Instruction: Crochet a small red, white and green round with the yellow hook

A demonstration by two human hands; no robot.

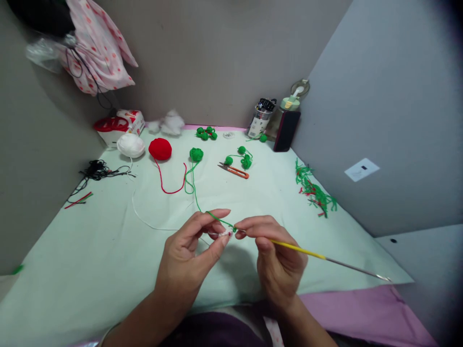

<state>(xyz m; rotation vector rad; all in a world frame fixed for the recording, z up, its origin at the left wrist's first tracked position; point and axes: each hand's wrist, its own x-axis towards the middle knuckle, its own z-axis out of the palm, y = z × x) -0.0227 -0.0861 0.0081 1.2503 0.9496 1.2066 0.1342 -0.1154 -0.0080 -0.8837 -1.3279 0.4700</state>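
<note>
"What do your left fingers have?"

"Your left hand (188,253) pinches a small white piece (224,233) between thumb and fingers, in front of you above the counter (108,260). It has a dark pinkish spot near its end, and little green loops sit right beside that."

"And your right?"

"Your right hand (280,258) has its fingers closed around a hook (298,249) with a yellow grip. One end points at the green loops, though your fingertips partly hide it; the bare metal end sticks out to your right."

"Where does your yarn run?"

"Your green yarn (195,188) comes from the green ball (196,154) and crosses your left forefinger to the loops. A white strand (159,228) reaches your left hand from the other side."

"What else lies ahead of you?"

"Left of the green ball you have a red ball (160,149), then a white ball (130,145). To its right lie orange-handled snips (237,171), just below some small green bundles (246,162). A heap of green and red scraps (314,190) is at your right edge, and a dark phone (287,131) leans upright near the back."
</note>
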